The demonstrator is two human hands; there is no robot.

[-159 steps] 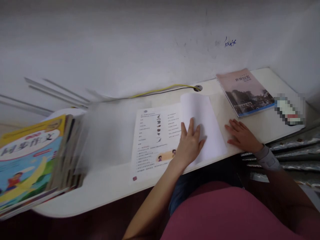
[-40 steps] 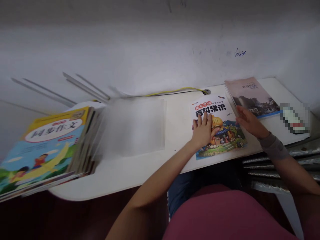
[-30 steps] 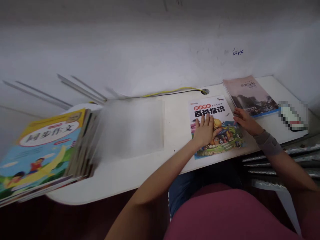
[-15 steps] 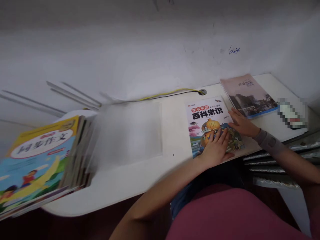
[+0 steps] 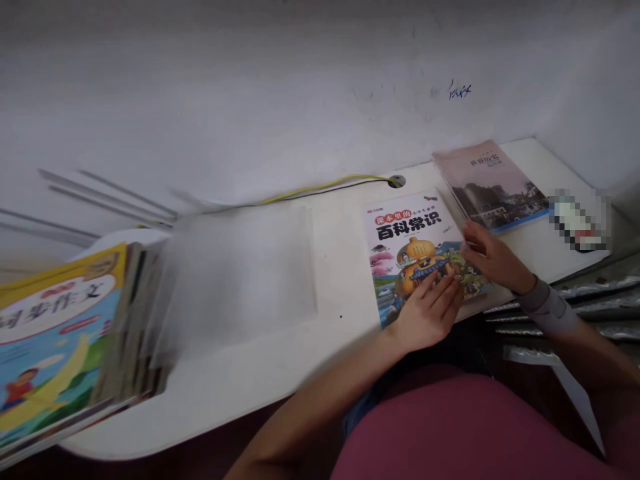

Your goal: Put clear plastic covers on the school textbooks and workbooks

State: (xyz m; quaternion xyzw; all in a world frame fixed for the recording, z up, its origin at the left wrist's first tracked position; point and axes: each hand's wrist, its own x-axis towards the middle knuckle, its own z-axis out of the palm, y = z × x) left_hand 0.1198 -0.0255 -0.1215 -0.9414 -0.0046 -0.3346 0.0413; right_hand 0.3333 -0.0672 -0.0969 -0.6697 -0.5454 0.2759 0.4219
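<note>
A closed children's book [image 5: 407, 233] with a bright illustrated cover and bold black characters lies on the white desk [image 5: 345, 267]. My left hand [image 5: 430, 310] rests on the book's lower right corner at the desk's front edge, fingers laid flat on the cover. My right hand [image 5: 490, 257] touches the book's right edge, fingers curled against it. What its fingertips grip, if anything, is hidden.
A pinkish textbook [image 5: 487, 183] lies at the back right, beside a blurred-out object [image 5: 580, 220]. A transparent plastic sheet [image 5: 240, 273] lies mid-desk. A stack of books [image 5: 65, 333] stands at the left. A yellow cable [image 5: 325, 183] runs along the wall to a desk hole.
The open book has been closed, cover up. Over the last second my left hand slid from the cover's middle down to its lower right corner; my right hand stayed at the right edge.
</note>
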